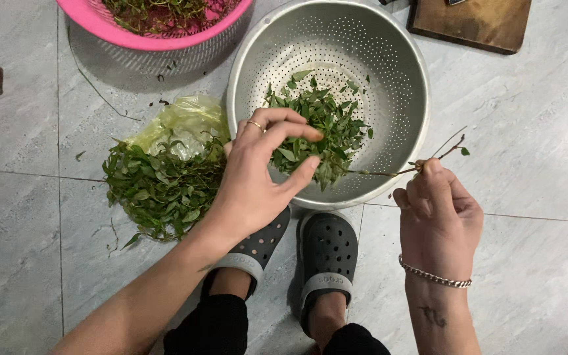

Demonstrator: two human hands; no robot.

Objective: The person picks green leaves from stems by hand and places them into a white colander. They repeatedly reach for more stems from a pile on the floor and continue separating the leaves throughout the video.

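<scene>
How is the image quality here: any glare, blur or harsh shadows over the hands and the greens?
Head view: even, soft light; sharp focus on the left hand and right hand. Mild sheen on the metal colander wall, no blown glare. Soft shadow beneath the pink basket on the tiled floor. The leaf pile reads clearly; no visible motion blur.

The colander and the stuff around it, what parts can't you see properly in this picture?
Head view:
- Pink basket: its far half is cut off by the top edge.
- Wooden board: cut off by the top edge.
- Metal colander: the near rim is partly hidden by the left hand.
- Yellow plastic bag: mostly buried under the leafy pile.
- Thin stem pinched by the right hand: too small to tell details.
</scene>
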